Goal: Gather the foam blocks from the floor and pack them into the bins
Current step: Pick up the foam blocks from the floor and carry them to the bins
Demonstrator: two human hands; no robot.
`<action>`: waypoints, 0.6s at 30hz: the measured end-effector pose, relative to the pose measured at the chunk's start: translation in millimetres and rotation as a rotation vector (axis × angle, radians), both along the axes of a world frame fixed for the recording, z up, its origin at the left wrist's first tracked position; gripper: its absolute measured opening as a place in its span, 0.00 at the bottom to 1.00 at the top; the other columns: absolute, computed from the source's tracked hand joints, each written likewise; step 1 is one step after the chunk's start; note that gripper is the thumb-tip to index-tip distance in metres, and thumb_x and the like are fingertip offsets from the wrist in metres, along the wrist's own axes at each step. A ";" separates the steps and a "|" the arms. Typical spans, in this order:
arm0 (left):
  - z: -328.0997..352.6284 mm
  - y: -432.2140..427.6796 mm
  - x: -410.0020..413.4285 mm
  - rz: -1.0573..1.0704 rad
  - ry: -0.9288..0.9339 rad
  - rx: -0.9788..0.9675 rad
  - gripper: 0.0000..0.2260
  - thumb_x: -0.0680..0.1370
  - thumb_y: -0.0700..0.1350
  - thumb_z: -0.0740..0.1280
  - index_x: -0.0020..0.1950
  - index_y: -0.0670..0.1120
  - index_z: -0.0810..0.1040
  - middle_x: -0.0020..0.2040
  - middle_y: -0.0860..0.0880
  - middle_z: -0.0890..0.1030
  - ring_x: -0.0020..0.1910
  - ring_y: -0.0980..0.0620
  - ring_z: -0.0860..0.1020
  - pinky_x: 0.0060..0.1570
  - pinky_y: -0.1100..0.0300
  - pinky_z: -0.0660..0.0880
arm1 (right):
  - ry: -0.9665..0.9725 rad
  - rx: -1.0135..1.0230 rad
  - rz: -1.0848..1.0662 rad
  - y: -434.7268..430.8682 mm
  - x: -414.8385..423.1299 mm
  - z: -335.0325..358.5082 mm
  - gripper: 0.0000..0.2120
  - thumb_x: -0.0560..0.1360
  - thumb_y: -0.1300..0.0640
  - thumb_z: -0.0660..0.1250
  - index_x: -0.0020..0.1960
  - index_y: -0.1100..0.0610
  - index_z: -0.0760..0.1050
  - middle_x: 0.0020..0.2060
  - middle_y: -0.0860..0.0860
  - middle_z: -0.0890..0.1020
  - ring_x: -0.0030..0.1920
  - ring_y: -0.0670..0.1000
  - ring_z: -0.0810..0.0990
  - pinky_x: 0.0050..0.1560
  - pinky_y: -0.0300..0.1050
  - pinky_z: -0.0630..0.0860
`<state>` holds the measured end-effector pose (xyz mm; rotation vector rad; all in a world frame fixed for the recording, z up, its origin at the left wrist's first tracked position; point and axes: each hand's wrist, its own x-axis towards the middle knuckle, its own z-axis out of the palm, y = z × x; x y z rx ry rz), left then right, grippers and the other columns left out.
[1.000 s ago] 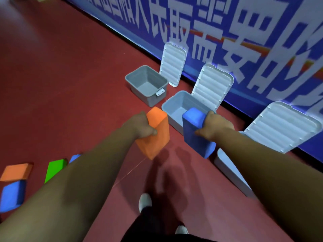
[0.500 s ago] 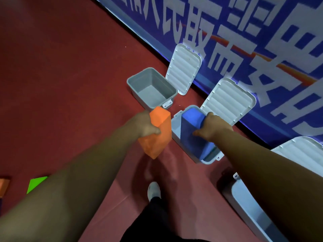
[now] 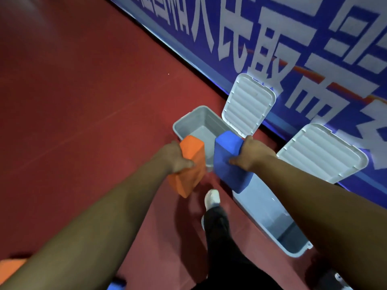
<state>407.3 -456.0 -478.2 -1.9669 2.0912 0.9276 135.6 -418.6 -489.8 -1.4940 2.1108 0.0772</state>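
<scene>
My left hand (image 3: 174, 156) grips an orange foam block (image 3: 189, 168) and holds it upright in the air. My right hand (image 3: 251, 154) grips a blue foam block (image 3: 227, 162) the same way, beside the orange one. Both blocks hang over the near edge of a grey bin (image 3: 194, 120) whose white ribbed lid (image 3: 248, 103) leans against the wall. A second, light blue bin (image 3: 270, 214) lies under my right forearm, with its own lid (image 3: 320, 153) propped behind it.
A blue banner with white characters (image 3: 272, 49) runs along the wall behind the bins. The floor (image 3: 83, 101) is dark red. An orange block (image 3: 10, 266) and a blue block (image 3: 117, 285) lie at the bottom left. My white shoe (image 3: 212, 198) and dark trouser leg stand between the arms.
I have stepped closer and further left along the bins. Both blocks moved from over the middle bin to the leftmost grey bin. The green block and third bin left the view.
</scene>
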 end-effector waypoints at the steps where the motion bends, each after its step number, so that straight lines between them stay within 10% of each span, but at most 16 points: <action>1: -6.8 -24.0 -0.6 0.000 0.003 0.009 0.33 0.69 0.62 0.79 0.62 0.39 0.77 0.56 0.41 0.83 0.48 0.43 0.79 0.39 0.57 0.68 | -0.007 0.008 -0.006 -23.4 -1.7 -9.7 0.45 0.61 0.29 0.75 0.66 0.56 0.66 0.52 0.51 0.77 0.55 0.59 0.81 0.50 0.51 0.78; 9: -58.5 -222.5 -12.3 0.033 0.029 0.045 0.39 0.71 0.60 0.80 0.74 0.42 0.70 0.64 0.45 0.80 0.60 0.43 0.80 0.48 0.59 0.69 | -0.083 0.110 -0.077 -217.2 -8.0 -94.1 0.51 0.62 0.26 0.73 0.70 0.59 0.64 0.61 0.56 0.79 0.60 0.61 0.80 0.55 0.52 0.78; 18: -131.1 -379.2 -34.8 -0.026 -0.037 0.146 0.38 0.72 0.59 0.78 0.73 0.41 0.68 0.56 0.47 0.78 0.47 0.50 0.75 0.41 0.60 0.68 | -0.161 0.237 -0.326 -333.7 -12.8 -161.3 0.38 0.66 0.37 0.74 0.64 0.58 0.64 0.53 0.54 0.76 0.51 0.59 0.79 0.43 0.50 0.74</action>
